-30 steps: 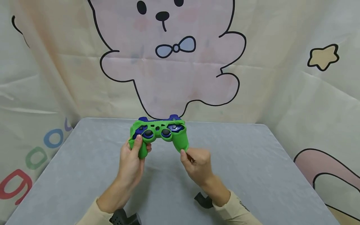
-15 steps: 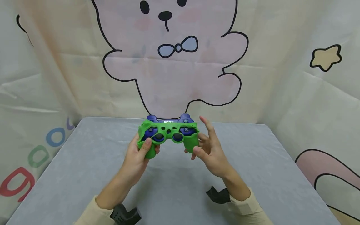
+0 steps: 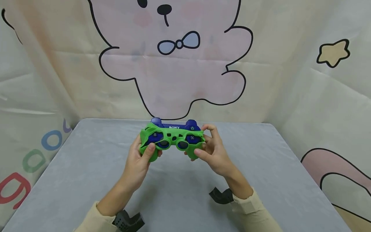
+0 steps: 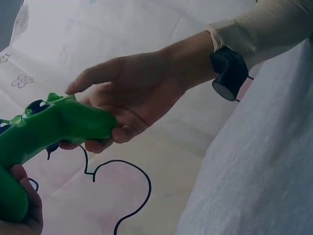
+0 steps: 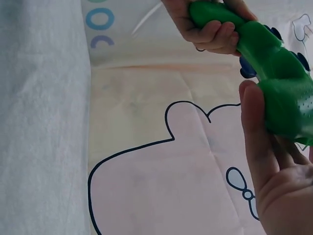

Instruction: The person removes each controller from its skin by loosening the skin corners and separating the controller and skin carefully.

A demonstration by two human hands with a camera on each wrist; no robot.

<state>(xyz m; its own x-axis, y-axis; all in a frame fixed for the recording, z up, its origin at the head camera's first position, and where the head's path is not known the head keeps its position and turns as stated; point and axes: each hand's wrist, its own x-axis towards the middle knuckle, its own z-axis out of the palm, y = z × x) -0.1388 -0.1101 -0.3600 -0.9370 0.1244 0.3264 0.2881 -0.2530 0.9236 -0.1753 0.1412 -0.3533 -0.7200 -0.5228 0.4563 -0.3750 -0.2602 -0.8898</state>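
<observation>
In the head view a blue game controller (image 3: 171,126) marked SONY is held up over the table. A green silicone cover (image 3: 151,128) wraps its grips and front, while the blue top edge and shoulder parts stick out. My left hand (image 3: 137,166) grips the left handle, thumb on the front. At the right handle, my right hand (image 3: 218,158) holds with its thumb in front and other fingers behind. Its bent index finger touches the cover's upper right corner, which looks uneven. The left wrist view shows the right hand's palm apart from the handle's green end (image 4: 105,122).
A grey cloth-covered table (image 3: 179,199) lies below the hands. Behind it hangs a pale curtain (image 3: 266,87) with a cartoon bear. Dark wrist devices (image 3: 128,221) sit on both forearms near the beige sleeves (image 3: 97,219).
My right hand first pinched the lower end of the right handle, then opened outward. Now its index finger has bent onto the cover's upper right corner. The left hand keeps its grip.
</observation>
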